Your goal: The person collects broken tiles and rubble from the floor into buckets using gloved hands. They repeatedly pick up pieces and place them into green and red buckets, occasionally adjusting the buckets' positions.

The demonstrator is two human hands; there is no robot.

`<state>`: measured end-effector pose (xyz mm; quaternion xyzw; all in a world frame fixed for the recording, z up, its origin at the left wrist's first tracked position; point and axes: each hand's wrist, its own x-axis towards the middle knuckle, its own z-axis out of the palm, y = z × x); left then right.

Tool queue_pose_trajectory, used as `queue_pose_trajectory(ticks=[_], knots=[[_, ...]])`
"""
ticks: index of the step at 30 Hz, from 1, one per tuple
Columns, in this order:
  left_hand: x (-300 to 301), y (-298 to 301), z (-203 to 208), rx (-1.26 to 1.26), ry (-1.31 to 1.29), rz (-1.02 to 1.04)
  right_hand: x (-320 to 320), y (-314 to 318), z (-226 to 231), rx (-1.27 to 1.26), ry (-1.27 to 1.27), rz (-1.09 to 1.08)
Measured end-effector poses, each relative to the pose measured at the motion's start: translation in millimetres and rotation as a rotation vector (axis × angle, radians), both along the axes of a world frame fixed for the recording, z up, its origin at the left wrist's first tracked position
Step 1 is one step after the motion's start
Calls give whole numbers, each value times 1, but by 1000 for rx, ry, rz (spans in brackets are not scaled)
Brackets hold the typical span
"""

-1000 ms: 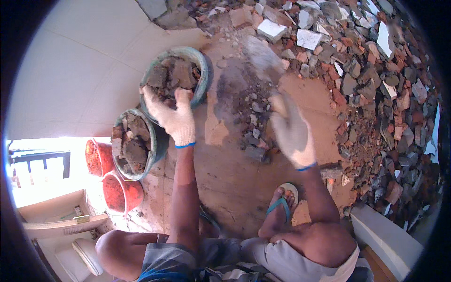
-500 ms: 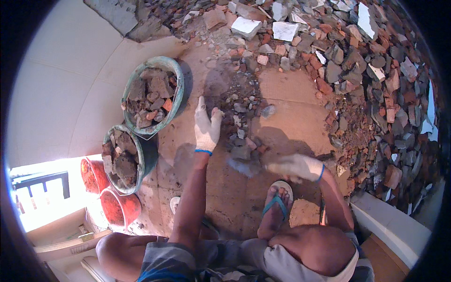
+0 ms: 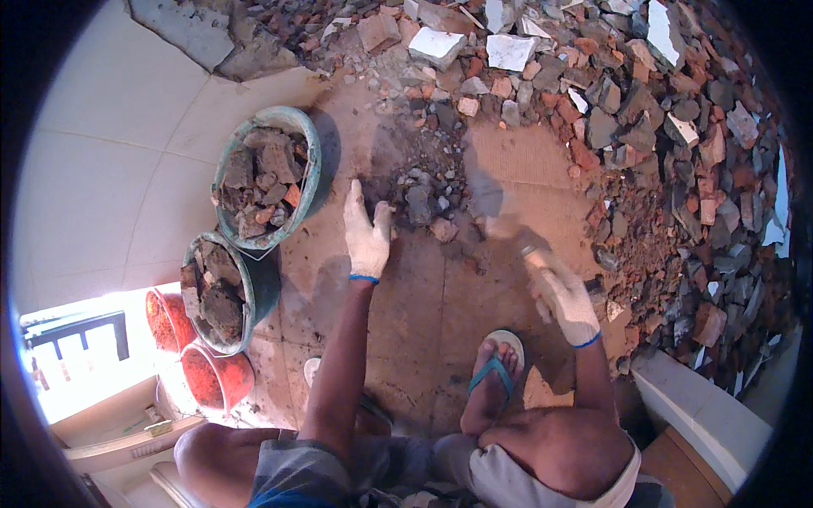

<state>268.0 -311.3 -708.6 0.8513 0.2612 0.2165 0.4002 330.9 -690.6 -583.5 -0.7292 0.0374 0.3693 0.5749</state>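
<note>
In a pale knit glove with a blue cuff, my left hand (image 3: 368, 233) is held over the floor, fingers stretched out and the thumb apart, with nothing in it. My right hand (image 3: 562, 296), gloved the same way, is closed around the wooden handle of a short hand tool (image 3: 532, 256). Its head is smeared by motion, so the exact kind cannot be made out. Between the hands lies a small heap of grey rubble bits (image 3: 419, 199), with a pinkish brick piece (image 3: 443, 229) at its near edge.
Two green buckets of rubble, one farther (image 3: 313, 173) and one nearer (image 3: 248, 296), stand at the left. Beside them are red buckets (image 3: 222, 378). A large pile of broken brick (image 3: 644, 127) spreads along the far and right sides. My sandalled foot (image 3: 495, 372) rests on the floor.
My right hand has swung away from my feet, and the tool's head has moved to the right of the heap. The near rubble bits now lie farther away, gathered together. My left hand has hardly moved.
</note>
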Motion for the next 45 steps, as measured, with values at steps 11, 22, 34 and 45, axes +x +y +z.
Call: queue_pose_trajectory(ticks=[11, 22, 34, 45], knots=[[54, -36, -6, 408, 114, -94, -5, 62, -79, -334, -635, 113], [41, -42, -10, 97, -63, -37, -10, 121, -44, -146, -229, 289], [46, -28, 83, -320, -400, 86, -14, 141, 67, -98, -325, 271], [-4, 109, 160, 124, -152, 341, 32, 221, 58, 24, -1036, 245]])
